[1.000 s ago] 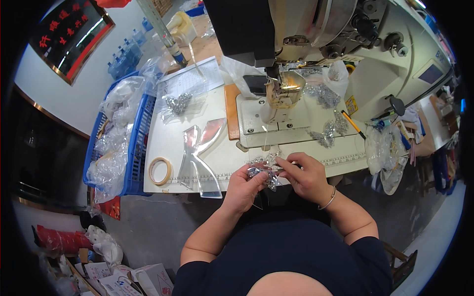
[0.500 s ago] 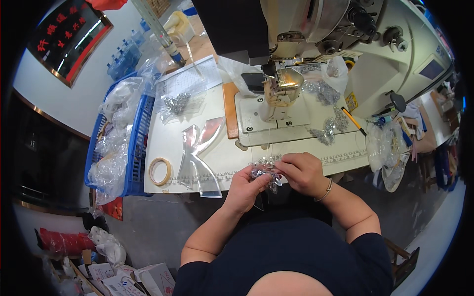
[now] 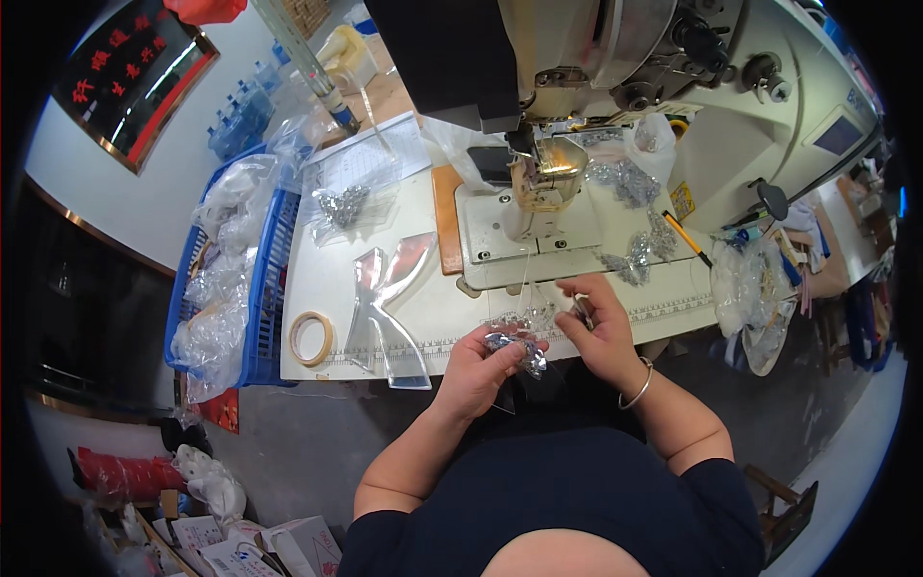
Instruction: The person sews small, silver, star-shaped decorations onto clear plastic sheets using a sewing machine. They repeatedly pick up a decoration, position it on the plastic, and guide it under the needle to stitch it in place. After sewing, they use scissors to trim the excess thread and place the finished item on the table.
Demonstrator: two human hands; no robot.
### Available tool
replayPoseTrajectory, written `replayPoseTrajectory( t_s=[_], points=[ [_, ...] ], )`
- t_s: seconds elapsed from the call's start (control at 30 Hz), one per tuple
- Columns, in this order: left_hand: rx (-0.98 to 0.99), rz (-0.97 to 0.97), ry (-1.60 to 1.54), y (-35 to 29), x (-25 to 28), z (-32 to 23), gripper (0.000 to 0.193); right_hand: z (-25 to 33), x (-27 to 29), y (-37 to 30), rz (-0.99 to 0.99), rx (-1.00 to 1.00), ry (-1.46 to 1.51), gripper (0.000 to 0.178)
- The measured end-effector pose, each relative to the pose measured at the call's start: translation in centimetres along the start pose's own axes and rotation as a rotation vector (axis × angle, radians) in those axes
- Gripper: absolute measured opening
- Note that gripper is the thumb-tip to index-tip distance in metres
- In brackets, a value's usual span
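Silvery trim (image 3: 529, 360) sits pinched in the left hand (image 3: 478, 367) — best kept steady — while the right hand's (image 3: 602, 335) curled fingers hold a small metal piece (image 3: 582, 309).

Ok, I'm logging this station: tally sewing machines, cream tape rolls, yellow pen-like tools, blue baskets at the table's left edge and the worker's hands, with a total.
Sewing machine: 1
Cream tape roll: 1
Yellow pen-like tool: 1
Blue basket: 1
Hands: 2, left hand and right hand
Total: 6
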State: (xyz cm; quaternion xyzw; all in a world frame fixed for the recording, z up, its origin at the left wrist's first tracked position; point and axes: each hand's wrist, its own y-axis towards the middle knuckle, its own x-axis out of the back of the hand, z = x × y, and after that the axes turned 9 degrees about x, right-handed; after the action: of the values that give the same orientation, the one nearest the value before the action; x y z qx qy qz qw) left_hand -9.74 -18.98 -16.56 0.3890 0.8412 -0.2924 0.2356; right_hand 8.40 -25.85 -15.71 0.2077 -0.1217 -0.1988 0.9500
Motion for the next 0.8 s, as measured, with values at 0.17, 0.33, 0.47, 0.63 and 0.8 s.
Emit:
replayPoseTrajectory(
  t_s=[0.17,0.33,0.47,0.63,0.8],
  points=[
    [-0.068,0.033,0.008,-0.4,-0.5,0.3,0.030,1.6,-0.1,1.1,0.188,-0.120,0.081,0.027],
    [0.001,0.065,0.139,-0.7,1.8,-0.5,0.035,3.3,-0.3,3.2,0.307,0.115,-0.010,0.035],
    [-0.191,-0.031,0.158,-0.6,0.8,-0.6,0.035,2.9,-1.0,3.9,0.196,-0.063,0.166,0.036],
    [-0.254,-0.042,-0.026,-0.1,1.0,0.6,0.039,3.1,0.1,4.3,0.318,-0.094,0.043,0.035],
    [-0.216,0.058,-0.150,0.0,-0.1,1.2,0.045,2.2,0.4,4.6,0.429,0.122,-0.368,0.031]
  ],
)
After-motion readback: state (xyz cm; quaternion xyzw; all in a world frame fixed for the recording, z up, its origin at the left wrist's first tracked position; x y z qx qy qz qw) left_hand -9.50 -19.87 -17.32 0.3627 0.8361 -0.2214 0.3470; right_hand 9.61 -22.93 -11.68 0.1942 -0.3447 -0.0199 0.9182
